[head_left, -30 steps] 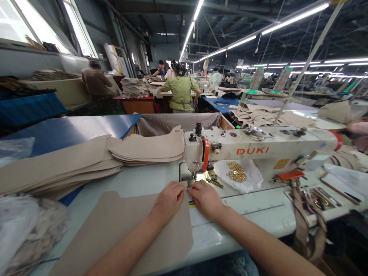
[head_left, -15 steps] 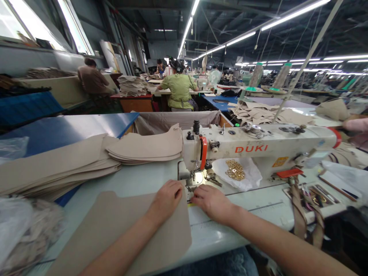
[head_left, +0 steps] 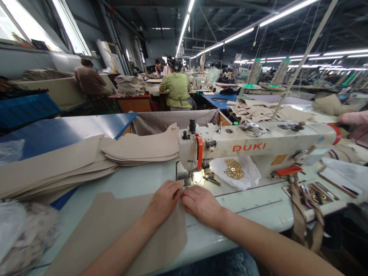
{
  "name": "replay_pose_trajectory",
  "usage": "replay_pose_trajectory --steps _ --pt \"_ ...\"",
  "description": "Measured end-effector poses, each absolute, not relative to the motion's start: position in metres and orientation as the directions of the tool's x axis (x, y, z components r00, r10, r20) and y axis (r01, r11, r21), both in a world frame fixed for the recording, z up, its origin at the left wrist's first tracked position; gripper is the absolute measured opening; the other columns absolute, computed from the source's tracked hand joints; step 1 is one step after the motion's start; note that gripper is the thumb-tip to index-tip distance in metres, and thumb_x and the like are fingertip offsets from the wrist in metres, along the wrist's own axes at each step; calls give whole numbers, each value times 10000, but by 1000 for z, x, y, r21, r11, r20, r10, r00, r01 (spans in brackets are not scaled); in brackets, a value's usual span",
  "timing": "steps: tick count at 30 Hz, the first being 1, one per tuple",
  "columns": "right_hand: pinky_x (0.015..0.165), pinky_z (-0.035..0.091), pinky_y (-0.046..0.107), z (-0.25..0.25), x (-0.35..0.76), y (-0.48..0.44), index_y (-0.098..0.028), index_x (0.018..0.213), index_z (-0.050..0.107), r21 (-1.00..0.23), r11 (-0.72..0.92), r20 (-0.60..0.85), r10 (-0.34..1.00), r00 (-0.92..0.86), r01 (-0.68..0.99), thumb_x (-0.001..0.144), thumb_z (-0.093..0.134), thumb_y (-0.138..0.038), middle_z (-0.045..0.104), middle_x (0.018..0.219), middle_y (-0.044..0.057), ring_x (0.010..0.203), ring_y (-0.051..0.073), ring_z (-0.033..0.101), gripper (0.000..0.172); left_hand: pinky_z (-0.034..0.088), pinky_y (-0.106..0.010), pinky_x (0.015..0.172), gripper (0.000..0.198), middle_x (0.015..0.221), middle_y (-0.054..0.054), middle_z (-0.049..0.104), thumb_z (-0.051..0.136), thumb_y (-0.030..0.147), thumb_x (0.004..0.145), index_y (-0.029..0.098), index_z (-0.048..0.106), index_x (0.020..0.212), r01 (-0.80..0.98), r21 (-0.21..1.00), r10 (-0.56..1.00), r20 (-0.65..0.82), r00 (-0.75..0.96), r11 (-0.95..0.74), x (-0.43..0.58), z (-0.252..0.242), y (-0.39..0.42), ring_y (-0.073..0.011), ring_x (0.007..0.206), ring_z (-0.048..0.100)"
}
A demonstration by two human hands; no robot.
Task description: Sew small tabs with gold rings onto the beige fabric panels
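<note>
A beige fabric panel (head_left: 123, 214) lies flat on the pale sewing table, its top right corner just before the needle of the white sewing machine (head_left: 250, 143). My left hand (head_left: 164, 199) rests on that corner, its fingers curled and pinching the panel's edge. Close beside it, almost touching, my right hand (head_left: 201, 203) has its fingers pressed together at the same edge. Whatever it pinches is hidden under the fingertips. The presser foot (head_left: 191, 175) stands right behind both hands, over the shiny needle plate.
Stacked beige panels (head_left: 57, 163) lie to the left. Gold metal rings (head_left: 234, 168) sit on white plastic under the machine arm. A tool tray (head_left: 316, 193) with hanging straps (head_left: 299, 214) is at the right. A person in green (head_left: 176, 88) sits ahead; a pink sleeve (head_left: 356, 118) shows at right.
My right hand has moved left, up against my left hand, covering the small gap at the panel's edge. My left hand and the panel stay nearly in place; the view has shifted slightly.
</note>
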State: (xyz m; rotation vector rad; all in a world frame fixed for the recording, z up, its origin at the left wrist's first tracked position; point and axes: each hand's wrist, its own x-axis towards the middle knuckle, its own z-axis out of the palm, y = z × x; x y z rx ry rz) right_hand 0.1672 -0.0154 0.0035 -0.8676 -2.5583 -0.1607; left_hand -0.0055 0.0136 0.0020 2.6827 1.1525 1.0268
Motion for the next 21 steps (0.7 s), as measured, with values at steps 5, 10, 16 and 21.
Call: replay_pose_trajectory --steps 5,10,16,21 --pt "820 445 277 -1 164 -16 -161 846 597 -85 807 407 564 -718 585 902 512 -178 643 902 40 899 163 547 103 486 -300 684 196 733 -22 616 424 128 874 188 531 721 629 242 636 561 530 -738 -6 1 13 -170 727 561" --pt "824 450 267 0 165 -17 -158 842 608 -120 800 405 580 -707 588 904 507 -165 651 915 47 912 159 563 119 486 -305 683 200 741 -30 616 408 118 883 182 540 748 640 195 617 571 542 -743 -8 1 11 -177 730 559" --pt "824 455 274 -3 164 -16 -153 823 610 -129 801 418 578 -701 585 898 517 -171 653 900 47 902 167 571 121 486 -301 685 225 734 -24 614 392 129 902 183 539 740 630 171 597 571 563 -758 -7 1 13 -170 722 557" --pt "835 452 276 -6 164 -15 -154 826 609 -143 798 438 581 -686 585 902 503 -162 654 909 49 923 167 566 131 488 -308 691 219 749 -35 624 398 140 908 176 547 751 626 179 598 572 562 -759 -6 1 13 -176 737 552"
